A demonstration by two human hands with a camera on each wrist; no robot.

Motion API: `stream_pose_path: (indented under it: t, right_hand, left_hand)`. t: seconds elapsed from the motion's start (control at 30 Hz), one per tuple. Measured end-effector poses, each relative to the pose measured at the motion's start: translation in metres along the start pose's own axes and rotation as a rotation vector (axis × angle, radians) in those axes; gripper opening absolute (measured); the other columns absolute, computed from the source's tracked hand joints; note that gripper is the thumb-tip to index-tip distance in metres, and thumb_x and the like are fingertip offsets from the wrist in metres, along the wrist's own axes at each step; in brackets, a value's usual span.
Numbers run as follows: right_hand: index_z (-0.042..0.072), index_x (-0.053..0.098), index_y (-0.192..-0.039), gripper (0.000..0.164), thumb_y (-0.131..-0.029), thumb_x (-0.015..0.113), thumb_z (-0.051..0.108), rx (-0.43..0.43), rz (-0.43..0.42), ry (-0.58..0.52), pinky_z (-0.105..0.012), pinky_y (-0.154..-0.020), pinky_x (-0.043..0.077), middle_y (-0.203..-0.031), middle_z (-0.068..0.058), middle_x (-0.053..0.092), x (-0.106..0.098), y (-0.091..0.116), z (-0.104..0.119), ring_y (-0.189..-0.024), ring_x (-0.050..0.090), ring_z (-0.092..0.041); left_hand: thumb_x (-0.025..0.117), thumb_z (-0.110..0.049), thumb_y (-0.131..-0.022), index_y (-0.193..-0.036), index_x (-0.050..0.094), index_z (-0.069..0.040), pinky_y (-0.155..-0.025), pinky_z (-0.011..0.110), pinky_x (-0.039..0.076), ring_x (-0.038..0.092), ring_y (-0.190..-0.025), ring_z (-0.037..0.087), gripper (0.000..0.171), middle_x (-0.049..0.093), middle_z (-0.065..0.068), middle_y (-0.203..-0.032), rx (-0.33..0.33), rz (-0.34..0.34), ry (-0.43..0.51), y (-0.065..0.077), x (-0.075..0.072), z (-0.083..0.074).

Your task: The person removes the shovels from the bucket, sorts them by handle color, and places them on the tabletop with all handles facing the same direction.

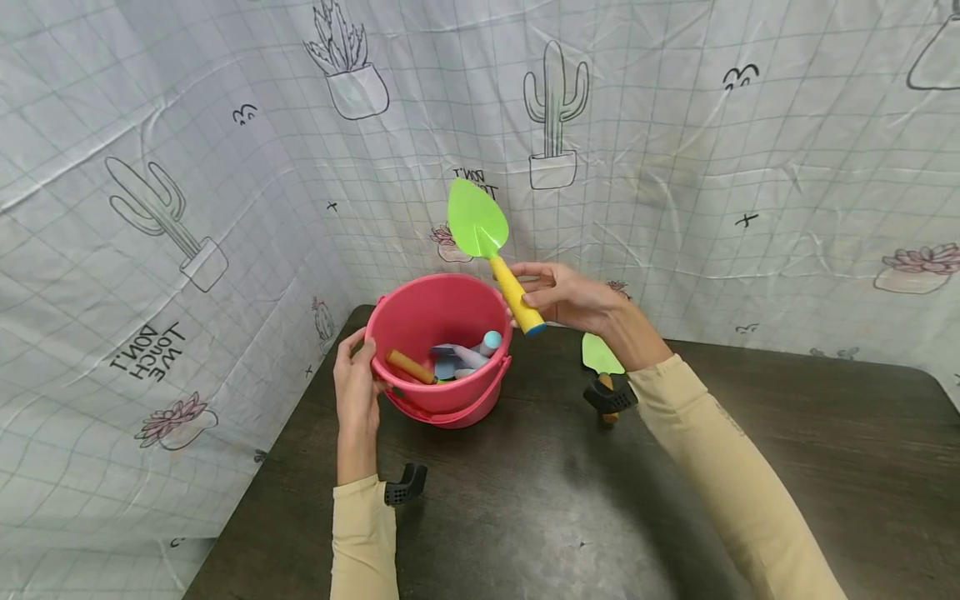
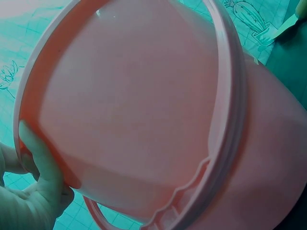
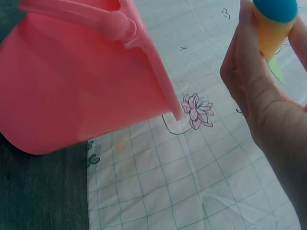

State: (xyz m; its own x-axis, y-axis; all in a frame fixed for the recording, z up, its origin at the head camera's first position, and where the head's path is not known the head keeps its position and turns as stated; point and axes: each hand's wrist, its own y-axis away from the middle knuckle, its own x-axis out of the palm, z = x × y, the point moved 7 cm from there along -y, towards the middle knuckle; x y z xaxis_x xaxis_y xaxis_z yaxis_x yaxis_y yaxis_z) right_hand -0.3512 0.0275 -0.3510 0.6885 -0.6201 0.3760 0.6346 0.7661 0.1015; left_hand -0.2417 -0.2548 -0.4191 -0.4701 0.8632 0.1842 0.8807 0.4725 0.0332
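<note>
A pink bucket (image 1: 427, 312) stands tilted on the dark table, its mouth turned toward me. My left hand (image 1: 356, 392) grips its rim at the left side, and in the left wrist view the thumb lies over the rim. Inside are several items, among them a yellow handle (image 1: 410, 367) and a piece with a light-blue end (image 1: 491, 341). To the right of the bucket, my right hand (image 1: 573, 296) holds a toy trowel (image 1: 477, 221) by its yellow handle. The trowel's green blade points up, and its blue handle end (image 3: 277, 8) faces the right wrist camera.
A second green trowel (image 1: 602, 354) lies on the table (image 1: 510, 508), partly behind the right wrist's black camera mount (image 1: 610, 395). White cloth (image 1: 660, 192) with cactus drawings hangs behind and to the left. The bucket's pink handle (image 1: 480, 408) hangs at its front.
</note>
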Motion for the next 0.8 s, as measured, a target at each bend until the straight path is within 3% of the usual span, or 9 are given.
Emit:
stream_pose_path:
  t: [0.23, 0.57, 0.8]
  right_hand:
    - [-0.003, 0.037, -0.140, 0.048, -0.096, 0.057, -0.008, -0.025, 0.032, -0.053, -0.048, -0.091, 0.058, -0.113, -0.018, 0.063, 0.008, 0.007, 0.001, -0.098, 0.068, -0.032]
    - [-0.002, 0.035, -0.144, 0.047, -0.099, 0.044, -0.008, -0.032, -0.129, -0.035, -0.040, -0.091, 0.058, -0.114, -0.014, 0.063, -0.004, 0.017, -0.004, -0.096, 0.072, -0.028]
    - [-0.001, 0.041, -0.138, 0.040, -0.100, 0.046, -0.008, -0.040, -0.149, -0.019, -0.039, -0.090, 0.056, -0.110, -0.011, 0.067, -0.013, 0.022, -0.005, -0.098, 0.073, -0.026]
  left_hand:
    - [0.051, -0.022, -0.110, -0.148, 0.046, -0.005, -0.048, 0.018, 0.046, 0.060, -0.056, 0.006, 0.042, 0.059, 0.029, -0.130, -0.004, -0.002, -0.002, 0.000, 0.000, 0.000]
    - [0.051, -0.020, -0.110, -0.148, 0.046, -0.005, -0.048, 0.018, 0.046, 0.061, -0.057, 0.006, 0.042, 0.059, 0.029, -0.131, -0.002, -0.011, -0.003, 0.000, -0.001, -0.001]
    - [0.051, -0.021, -0.110, -0.148, 0.047, -0.005, -0.048, 0.018, 0.045, 0.058, -0.056, 0.006, 0.041, 0.059, 0.027, -0.127, -0.012, -0.014, -0.009, 0.000, 0.000, 0.001]
